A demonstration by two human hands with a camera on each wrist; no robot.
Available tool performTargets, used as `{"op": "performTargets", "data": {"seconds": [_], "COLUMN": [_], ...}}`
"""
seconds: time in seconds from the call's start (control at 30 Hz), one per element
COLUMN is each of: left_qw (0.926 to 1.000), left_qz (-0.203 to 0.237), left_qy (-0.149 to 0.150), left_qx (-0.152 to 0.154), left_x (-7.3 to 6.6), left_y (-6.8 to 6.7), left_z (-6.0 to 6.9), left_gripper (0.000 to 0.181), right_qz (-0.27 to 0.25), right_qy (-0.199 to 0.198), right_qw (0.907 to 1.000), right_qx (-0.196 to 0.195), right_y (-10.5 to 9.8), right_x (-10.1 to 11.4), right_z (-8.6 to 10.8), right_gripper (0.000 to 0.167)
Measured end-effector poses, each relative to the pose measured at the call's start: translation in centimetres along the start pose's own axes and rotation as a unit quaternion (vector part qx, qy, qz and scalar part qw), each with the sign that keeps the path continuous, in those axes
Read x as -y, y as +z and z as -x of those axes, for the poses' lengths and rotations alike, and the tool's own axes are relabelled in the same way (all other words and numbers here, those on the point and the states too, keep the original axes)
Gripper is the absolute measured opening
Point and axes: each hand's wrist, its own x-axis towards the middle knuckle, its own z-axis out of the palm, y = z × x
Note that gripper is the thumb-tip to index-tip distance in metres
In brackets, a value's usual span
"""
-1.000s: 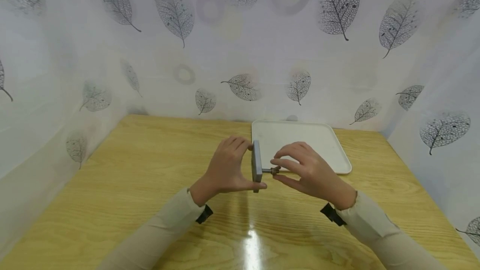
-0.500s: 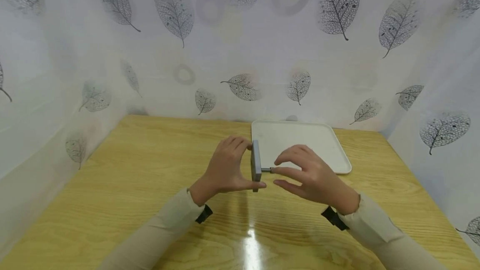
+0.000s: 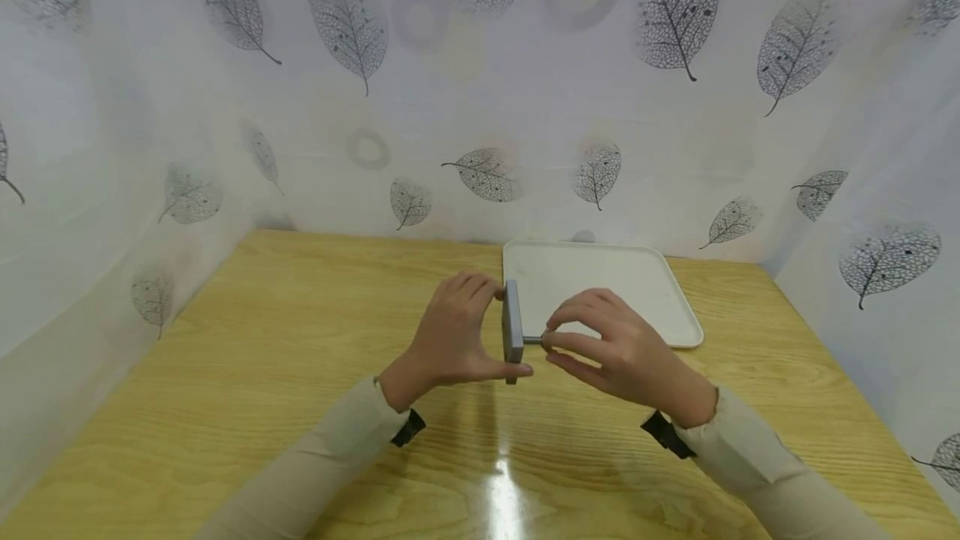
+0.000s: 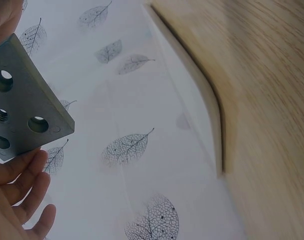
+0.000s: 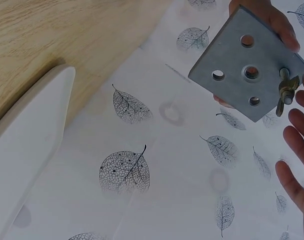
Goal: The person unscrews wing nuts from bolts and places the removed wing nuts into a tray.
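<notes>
Your left hand (image 3: pixel 448 336), spread wide, grips metal plate (image 3: pixel 513 319) by edges, safest hold: likely stiff, heavy, slick. Your right hand (image 3: pixel 622 348) seemingly pinches wing nut (image 5: pixel 288 89).

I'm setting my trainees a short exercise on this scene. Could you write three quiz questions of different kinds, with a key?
1. Multiple choice: what holds the metal plate?
A: the right grip
B: the left grip
C: neither grip

2. True or false: the wing nut is lying loose on the table.

3. Count: in the right wrist view, how many open holes does the plate show, leaving out the spot where the bolt stands?

Key
1: B.
2: False; the wing nut is on the bolt that sticks out from the plate.
3: Four.
</notes>
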Motion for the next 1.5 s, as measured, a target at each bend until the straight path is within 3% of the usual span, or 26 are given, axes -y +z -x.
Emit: {"op": "performTargets", "data": {"seconds": [0.3,0.67,1.17,1.5], "left_qw": [1.0,1.0,1.0,1.0], "left_qz": [-0.004,-0.005,-0.006,-0.003], "left_qy": [0.002,-0.002,-0.002,-0.005], "left_qx": [0.004,0.004,0.003,0.006], "left_x": [-0.19,-0.05,0.04,-0.08], "left_y": [0.03,0.0,-0.01,-0.05], "left_z": [0.0,-0.05,-0.11,-0.04], "left_gripper": [0.079,0.08,0.08,0.08], "right_qz": [0.01,0.01,-0.008,0.002], "right_qy": [0.042,0.033,-0.009,0.011], "right_qw": [0.9985,0.9991,0.9999,0.9999], "right_qx": [0.034,0.023,0.009,0.01], "right_y": [0.25,0.08,-0.05,-0.04], "right_x": [-0.49,-0.65,0.08,-0.09], "right_z": [0.73,0.4,-0.08,-0.14], "right_gripper": [0.034,0.032,0.027,0.027]}}
